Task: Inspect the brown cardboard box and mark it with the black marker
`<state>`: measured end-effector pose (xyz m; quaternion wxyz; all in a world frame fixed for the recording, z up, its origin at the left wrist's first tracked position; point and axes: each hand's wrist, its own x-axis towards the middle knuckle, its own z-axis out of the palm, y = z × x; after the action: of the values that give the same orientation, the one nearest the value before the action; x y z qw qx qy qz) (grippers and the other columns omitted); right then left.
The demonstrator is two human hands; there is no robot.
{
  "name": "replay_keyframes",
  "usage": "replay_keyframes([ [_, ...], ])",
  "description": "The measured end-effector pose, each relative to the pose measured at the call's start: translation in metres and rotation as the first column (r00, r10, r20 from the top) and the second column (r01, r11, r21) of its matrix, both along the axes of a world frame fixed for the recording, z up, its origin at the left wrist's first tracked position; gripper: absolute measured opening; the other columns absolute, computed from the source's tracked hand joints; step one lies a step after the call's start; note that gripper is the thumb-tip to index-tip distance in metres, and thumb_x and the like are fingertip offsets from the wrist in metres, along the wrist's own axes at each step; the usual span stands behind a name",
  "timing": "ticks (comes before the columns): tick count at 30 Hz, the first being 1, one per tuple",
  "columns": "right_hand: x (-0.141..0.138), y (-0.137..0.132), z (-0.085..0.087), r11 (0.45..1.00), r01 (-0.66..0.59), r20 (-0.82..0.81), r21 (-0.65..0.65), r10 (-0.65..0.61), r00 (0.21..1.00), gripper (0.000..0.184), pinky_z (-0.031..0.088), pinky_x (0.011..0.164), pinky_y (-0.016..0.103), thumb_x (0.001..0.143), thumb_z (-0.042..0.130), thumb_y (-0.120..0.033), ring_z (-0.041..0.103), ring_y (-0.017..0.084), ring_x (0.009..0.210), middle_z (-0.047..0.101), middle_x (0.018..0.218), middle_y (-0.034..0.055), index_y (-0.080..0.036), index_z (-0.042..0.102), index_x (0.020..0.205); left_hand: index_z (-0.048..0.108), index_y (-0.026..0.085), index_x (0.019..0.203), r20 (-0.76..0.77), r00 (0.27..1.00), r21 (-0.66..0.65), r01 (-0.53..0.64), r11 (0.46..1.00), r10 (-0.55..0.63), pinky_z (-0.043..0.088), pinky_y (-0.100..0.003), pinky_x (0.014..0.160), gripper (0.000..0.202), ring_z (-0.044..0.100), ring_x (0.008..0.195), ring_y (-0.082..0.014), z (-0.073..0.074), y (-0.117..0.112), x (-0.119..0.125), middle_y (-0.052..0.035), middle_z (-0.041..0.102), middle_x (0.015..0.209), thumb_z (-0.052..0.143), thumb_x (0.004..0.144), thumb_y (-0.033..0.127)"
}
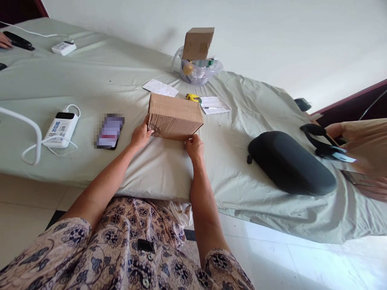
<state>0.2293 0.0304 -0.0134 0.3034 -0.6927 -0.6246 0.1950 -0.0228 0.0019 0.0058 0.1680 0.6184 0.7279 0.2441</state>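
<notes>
A brown cardboard box is between my two hands at the middle of the table. My left hand grips its left end, thumb on the near face beside a dark printed mark. At the lower right edge of that face, my right hand has its fingers pinched against the cardboard. Behind the box lie a yellow tape measure and a white paper with a pen on it. Another white paper rests just beyond the box's left part. The box's underside is hidden.
A clear plastic basket holding a second cardboard box stands by the wall. To the left are a phone and a white power bank with cables. A black case sits right, near another person's hand.
</notes>
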Motion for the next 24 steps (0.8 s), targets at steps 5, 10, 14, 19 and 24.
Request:
replay_keyframes([
  [5,0.013,0.000,0.004,0.977,0.129,0.010,0.167,-0.133,0.991,0.032,0.047,0.090,0.038,0.084,0.045,-0.023,0.062,0.024,0.093,0.070,0.094,0.0095,-0.018,0.064,0.109,0.041,0.016,0.153,-0.008,1.000,0.027,0.012,1.000,-0.012,0.053,-0.042,0.106,0.059,0.065,0.126,-0.0325,-0.002,-0.001,0.001,-0.0168,0.068,0.132,0.054,0.096,0.026],
  [10,0.018,-0.004,0.001,0.997,0.059,0.176,0.051,-0.068,0.982,0.051,0.045,0.099,0.042,0.078,0.059,-0.023,0.059,0.027,0.105,0.067,0.112,0.0150,-0.019,0.063,0.129,0.048,0.018,0.146,0.037,0.999,0.076,0.004,0.997,-0.007,0.054,-0.040,0.102,0.054,0.067,0.122,-0.0313,-0.006,0.000,0.000,-0.0145,0.070,0.130,0.056,0.093,0.022],
  [14,0.018,-0.002,0.002,0.997,0.076,0.134,-0.010,-0.074,0.988,0.053,0.047,0.093,0.040,0.081,0.047,-0.014,0.060,0.024,0.096,0.067,0.098,0.0118,-0.020,0.067,0.129,0.052,0.020,0.143,0.071,0.997,0.081,0.000,0.997,-0.005,0.055,-0.041,0.102,0.052,0.068,0.121,-0.0309,-0.007,0.000,-0.001,-0.0130,0.070,0.129,0.058,0.091,0.018],
  [19,0.019,0.002,0.011,0.919,0.263,-0.215,0.294,-0.205,0.955,0.043,0.051,0.089,0.038,0.091,0.037,-0.028,0.059,0.020,0.090,0.061,0.097,0.0090,-0.017,0.069,0.118,0.037,0.020,0.157,0.104,0.994,0.102,0.014,0.995,-0.025,0.054,-0.044,0.105,0.071,0.067,0.123,-0.0323,-0.008,0.000,-0.002,-0.0148,0.069,0.132,0.059,0.089,0.019],
  [24,-0.001,-0.014,0.011,0.719,0.111,-0.234,0.686,0.073,0.970,0.073,0.057,0.083,0.042,0.090,0.049,-0.066,0.058,0.023,0.097,0.051,0.124,0.0151,-0.020,0.044,0.146,0.029,0.023,0.162,0.101,0.994,0.110,0.027,0.994,-0.038,0.057,-0.046,0.098,0.080,0.069,0.117,-0.0345,-0.006,-0.001,-0.002,-0.0138,0.071,0.129,0.061,0.088,0.024],
])
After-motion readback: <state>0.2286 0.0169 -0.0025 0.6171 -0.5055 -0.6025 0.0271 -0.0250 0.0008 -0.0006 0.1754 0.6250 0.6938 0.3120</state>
